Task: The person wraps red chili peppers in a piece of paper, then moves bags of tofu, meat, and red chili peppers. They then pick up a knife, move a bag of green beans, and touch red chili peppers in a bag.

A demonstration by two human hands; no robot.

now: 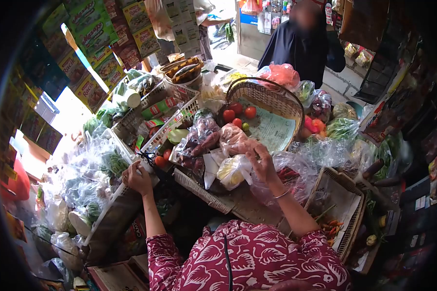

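My left hand (137, 178) is at the corner of a white plastic crate (112, 190), its fingers bent together; what they hold, if anything, is too small to make out. Close to it are a few tomatoes (159, 161) and something black and thin. Over the middle of the produce reaches my right hand (261, 164), fingers loosely apart, with a bracelet on the wrist. Just beyond its fingertips sits a knotted clear plastic bag (234, 138) with reddish contents. Below lies a clear bag of pale yellow pieces (233, 172).
A wicker basket (298, 114) with tomatoes (236, 108) and paper stands behind. Bagged vegetables (77, 167) fill the left side. At right, a tray (357, 199) holds chillies (332, 227). Seasoning packets (90, 24) hang at upper left. A person in dark clothing (296, 53) stands across the stall.
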